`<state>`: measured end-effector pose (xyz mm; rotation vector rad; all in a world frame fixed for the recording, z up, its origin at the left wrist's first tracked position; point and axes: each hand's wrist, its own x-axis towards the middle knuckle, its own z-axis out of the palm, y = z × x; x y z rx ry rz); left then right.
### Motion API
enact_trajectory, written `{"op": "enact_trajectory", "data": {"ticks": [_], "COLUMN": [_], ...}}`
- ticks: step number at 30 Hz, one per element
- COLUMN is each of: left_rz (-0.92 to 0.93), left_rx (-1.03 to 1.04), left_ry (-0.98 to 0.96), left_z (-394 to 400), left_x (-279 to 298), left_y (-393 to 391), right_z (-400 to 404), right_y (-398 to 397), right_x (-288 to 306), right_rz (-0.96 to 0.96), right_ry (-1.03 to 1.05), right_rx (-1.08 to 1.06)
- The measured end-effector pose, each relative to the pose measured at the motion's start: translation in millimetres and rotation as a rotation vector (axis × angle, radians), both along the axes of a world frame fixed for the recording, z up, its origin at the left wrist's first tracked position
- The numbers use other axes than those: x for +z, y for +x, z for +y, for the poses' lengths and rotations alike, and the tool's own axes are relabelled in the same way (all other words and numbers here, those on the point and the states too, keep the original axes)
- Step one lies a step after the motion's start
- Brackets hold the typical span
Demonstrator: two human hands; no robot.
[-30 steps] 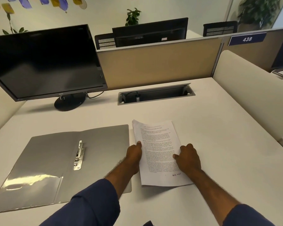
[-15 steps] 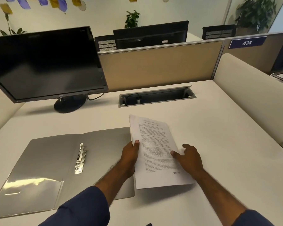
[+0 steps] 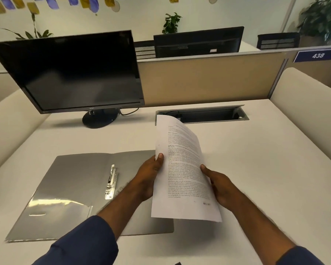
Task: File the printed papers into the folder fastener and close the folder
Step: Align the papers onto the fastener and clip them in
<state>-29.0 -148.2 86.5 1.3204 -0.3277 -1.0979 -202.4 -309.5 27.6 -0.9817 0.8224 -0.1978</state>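
One wide desk (image 3: 256, 188), matte off-white, smooth, with padded cream side panels and a tan fabric divider (image 3: 208, 79) at the back. Big flat monitor (image 3: 69, 71), black glossy screen off, on a round black base at back left. Rectangular metal-edged cable slot (image 3: 208, 115) sunk in the desk behind the papers. Grey plastic folder (image 3: 80, 184) lies open and flat on the desk left of centre, smooth with a shiny clear pocket on its lower left flap; its near right corner is rounded. Printed papers (image 3: 182, 169), a thin white stack with dense black text, are held off the desk, tilted up, top edge curling back, lower left part overlapping the folder's right flap in view. Left hand (image 3: 147, 178) clamps the stack's left edge, thumb on top, fingers hidden behind. Right hand (image 3: 222, 186) grips the right edge, thumb on the page, fingers underneath. Dark blue sleeves on both arms. Metal fastener (image 3: 111, 182), narrow silver strip, sits along the folder's spine fold, nothing on it.
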Motion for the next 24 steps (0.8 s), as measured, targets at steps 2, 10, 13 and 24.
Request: {"op": "enact_trajectory", "data": {"ticks": [2, 10, 13, 24], "left_rz": [0.020, 0.020, -0.005, -0.135], "left_rx": [-0.011, 0.067, 0.105, 0.150], "left_ry": [-0.022, 0.054, 0.175, 0.480], "left_z": [5.3, 34.7, 48.4, 75.1], "left_x": [4.1, 7.3, -0.6, -45.0], "left_y": [6.8, 43.4, 58.4, 71.6], "right_z": [4.0, 12.8, 18.5, 55.4], "right_y": [8.9, 34.1, 43.7, 75.9], "right_x": [0.6, 0.6, -0.5, -14.2], "right_rz": [-0.088, -0.198, -0.144, 0.058], "right_ry": [0.127, 0.358, 0.238, -0.210], "right_rx": [0.043, 0.107, 0.140, 0.092]}}
